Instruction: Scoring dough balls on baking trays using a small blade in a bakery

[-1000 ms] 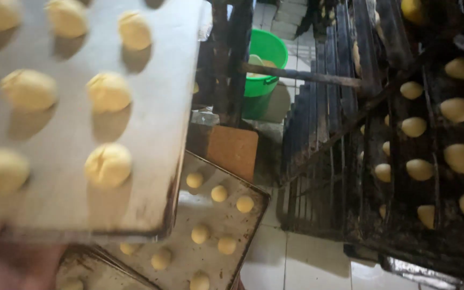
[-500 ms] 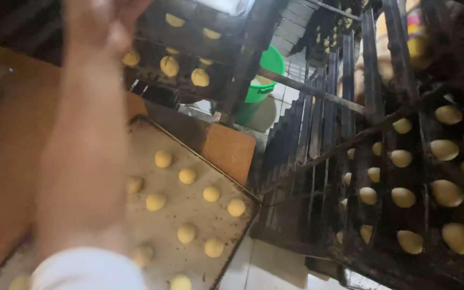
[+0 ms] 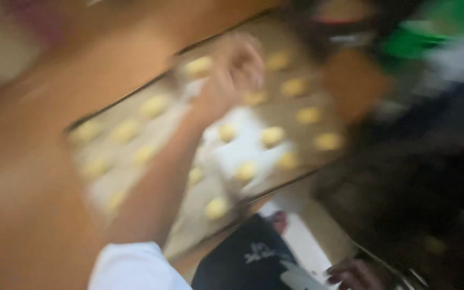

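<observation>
My left hand (image 3: 237, 64) reaches out over the baking tray (image 3: 296, 115), fingers loosely curled, though the blur keeps me from telling whether they grip anything. Pale dough balls (image 3: 272, 135) lie across the tray, some just beside that hand. My right hand (image 3: 353, 273) is below the tray's near edge, its grip unclear

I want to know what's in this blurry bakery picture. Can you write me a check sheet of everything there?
Surface: brown wooden table, blurred.
Job's things: metal baking tray lying on it, with rows of pale yellow dough balls.
Clutter: nothing seen.
Hands: left hand over the tray's far part, fingers curled, grip too blurred to tell; right hand low by the bottom edge, grip unclear.
Cables: nothing seen.
Surroundings: green tub at upper right, dark rack at right, pale floor below.
</observation>
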